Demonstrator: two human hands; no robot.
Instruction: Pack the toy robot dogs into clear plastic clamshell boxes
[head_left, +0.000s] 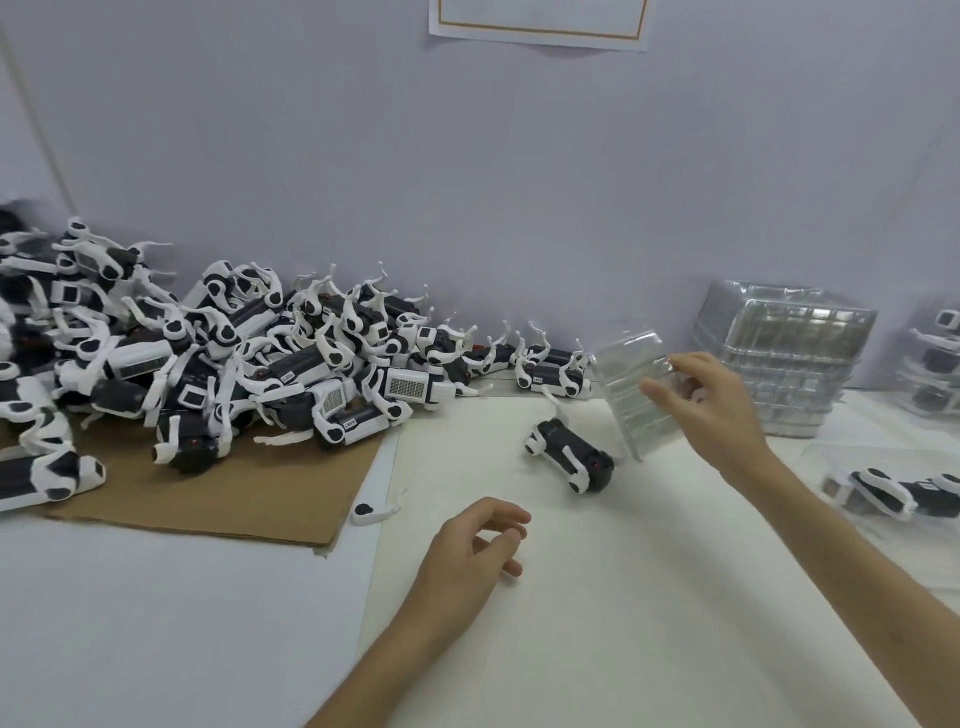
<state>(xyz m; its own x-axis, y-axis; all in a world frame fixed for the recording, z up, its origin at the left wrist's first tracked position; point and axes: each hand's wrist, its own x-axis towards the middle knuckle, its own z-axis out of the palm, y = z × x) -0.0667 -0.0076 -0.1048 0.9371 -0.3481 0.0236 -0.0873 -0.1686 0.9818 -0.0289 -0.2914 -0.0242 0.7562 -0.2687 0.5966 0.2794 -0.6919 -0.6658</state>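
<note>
Clamshell box (623, 410) — clear glossy plastic (ribbed)

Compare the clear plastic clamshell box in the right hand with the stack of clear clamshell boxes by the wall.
The clear plastic clamshell box is held up, tilted, by the right hand; the stack of clear clamshell boxes rests level on the white table. The held box is single; the stack holds several nested. Both are transparent ribbed plastic.

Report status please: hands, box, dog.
Right hand holds clamshell box, tilted. Left hand empty, relaxed, over table. Lone toy dog lies beside box, nothing blocking.
</note>
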